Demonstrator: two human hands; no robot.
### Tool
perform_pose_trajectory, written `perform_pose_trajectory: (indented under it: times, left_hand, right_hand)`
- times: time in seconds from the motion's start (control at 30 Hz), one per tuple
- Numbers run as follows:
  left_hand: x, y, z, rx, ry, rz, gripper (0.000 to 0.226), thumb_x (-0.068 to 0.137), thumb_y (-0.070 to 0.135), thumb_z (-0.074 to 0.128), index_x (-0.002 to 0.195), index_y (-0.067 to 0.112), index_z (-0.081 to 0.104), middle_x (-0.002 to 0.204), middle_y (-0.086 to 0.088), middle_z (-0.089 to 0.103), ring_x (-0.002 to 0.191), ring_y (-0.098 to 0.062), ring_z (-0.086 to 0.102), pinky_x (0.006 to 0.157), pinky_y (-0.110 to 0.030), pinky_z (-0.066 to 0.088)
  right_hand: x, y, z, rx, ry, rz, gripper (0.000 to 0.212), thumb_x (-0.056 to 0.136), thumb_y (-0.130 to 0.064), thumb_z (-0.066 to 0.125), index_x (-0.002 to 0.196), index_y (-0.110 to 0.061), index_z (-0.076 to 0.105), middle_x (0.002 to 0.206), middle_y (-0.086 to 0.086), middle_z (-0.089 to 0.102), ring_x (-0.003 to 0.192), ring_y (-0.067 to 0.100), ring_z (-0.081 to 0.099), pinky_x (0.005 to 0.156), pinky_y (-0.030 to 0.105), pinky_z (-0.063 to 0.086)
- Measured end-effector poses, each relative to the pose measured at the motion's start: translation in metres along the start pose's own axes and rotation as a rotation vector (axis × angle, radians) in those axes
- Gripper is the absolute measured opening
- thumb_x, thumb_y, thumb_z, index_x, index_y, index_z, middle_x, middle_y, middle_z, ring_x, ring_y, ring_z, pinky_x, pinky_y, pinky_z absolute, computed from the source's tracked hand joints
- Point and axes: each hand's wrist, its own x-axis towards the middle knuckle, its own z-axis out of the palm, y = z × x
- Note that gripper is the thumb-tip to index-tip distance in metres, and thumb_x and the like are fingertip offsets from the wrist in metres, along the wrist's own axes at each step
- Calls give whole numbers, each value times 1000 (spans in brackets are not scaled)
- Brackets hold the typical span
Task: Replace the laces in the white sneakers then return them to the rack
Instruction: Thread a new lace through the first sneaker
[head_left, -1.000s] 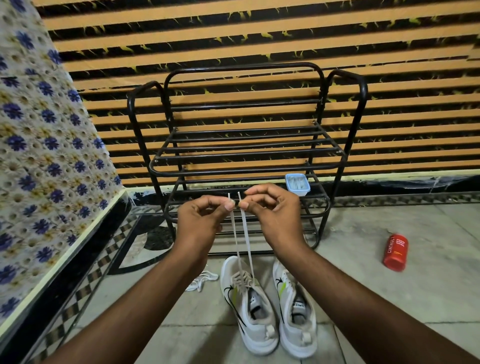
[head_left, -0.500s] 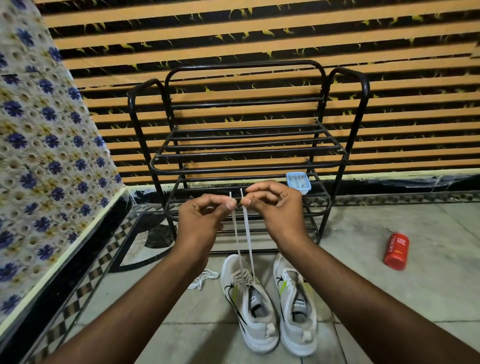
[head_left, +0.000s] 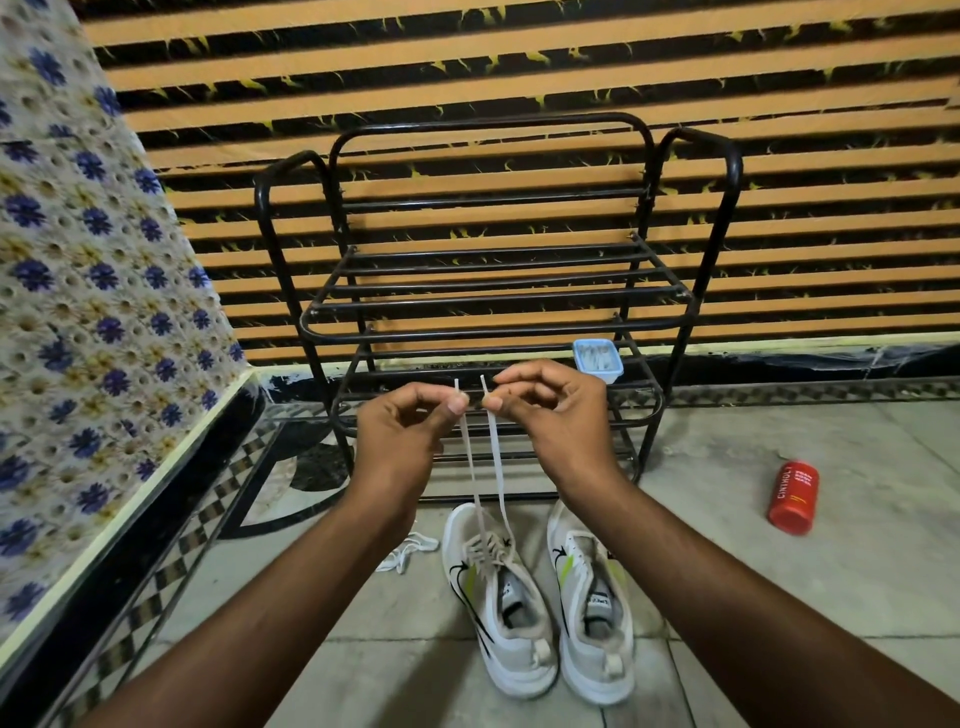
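Hardly anything moves: my left hand (head_left: 400, 441) and right hand (head_left: 550, 415) still pinch one end each of the white lace (head_left: 497, 467), raised above the laced sneaker (head_left: 514, 649) below my grip; a red CINTHOL can (head_left: 793, 498) lies far right.

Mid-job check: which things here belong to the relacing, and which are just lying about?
Job: lace pinched by left hand and right hand; laced sneaker; other sneaker; loose lace on floor; rack.
Lying about: red bottle; blue tub; floral cloth.

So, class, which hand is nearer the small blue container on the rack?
Right. The right hand, pinching a lace end, is just below and left of the blue container; the left hand, pinching the other, is farther left.
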Motion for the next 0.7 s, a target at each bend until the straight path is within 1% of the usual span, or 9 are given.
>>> perform_pose_trajectory:
  times: [0.1,0.17,0.27,0.33,0.4,0.43,0.5,0.6,0.7]
  left_hand:
    - [1,-5,-2,-15,-7,-36,6,98,13,66,97,9,69,88,0,73,83,-13,68,71,-34,54]
    - [1,-11,-5,-96,-37,-109,7,102,9,59,102,3,62,85,-8,68,76,-19,68,67,-37,58]
    - [-1,-34,-9,3,-83,-195,7,102,9,59,101,2,60,76,-7,63,57,-17,55,56,-31,48]
    - [-6,-58,-10,151,-95,-242,4,100,4,62,98,1,63,72,-5,62,49,-10,51,48,-22,41]
    - [-12,-86,-11,290,-134,-295,9,97,-5,61,92,1,65,70,-6,60,39,3,48,41,-11,36]
    - [-16,-100,-12,348,-160,-329,10,95,-7,61,90,0,66,69,-6,60,35,4,46,38,-8,33]
    - [-24,-130,-12,437,-209,-415,4,92,0,71,92,0,66,68,-6,61,35,3,45,37,-10,32]
    - [-37,-167,-9,555,-280,-482,36,78,26,90,101,9,67,74,0,67,52,0,55,48,-16,41]
    - [-44,-190,-2,656,-318,-396,50,69,48,93,96,18,63,78,9,64,63,2,57,61,-19,46]
  right_hand:
    - [-3,6,-5,-2,-29,55,15,84,5,74,91,-8,72,79,6,73,78,20,76,72,34,62]
    - [-7,15,-11,-1,-72,115,12,90,5,67,92,-7,70,76,1,70,73,26,76,67,40,63]
    - [-13,40,-22,-149,-117,139,13,93,-1,65,91,-13,71,74,-4,68,58,18,66,53,31,54]
    - [-19,63,-29,-334,-151,148,15,91,-8,68,87,-22,74,79,-8,69,62,9,62,59,26,51]
    - [-26,84,-35,-517,-205,151,14,88,-11,71,83,-23,74,79,-11,71,71,-1,61,69,20,49]
    - [-30,93,-38,-587,-238,157,14,86,-11,71,83,-24,73,79,-11,70,73,-5,60,71,16,47]
    - [-39,112,-44,-737,-341,211,11,82,-16,72,87,-25,72,85,-10,70,81,-5,62,73,12,46]
    - [-51,138,-50,-938,-537,358,21,78,-33,68,98,-28,67,101,1,67,101,15,63,85,26,52]
    - [-59,155,-48,-1014,-645,401,38,75,-40,70,112,-28,65,109,4,66,110,20,59,86,29,49]
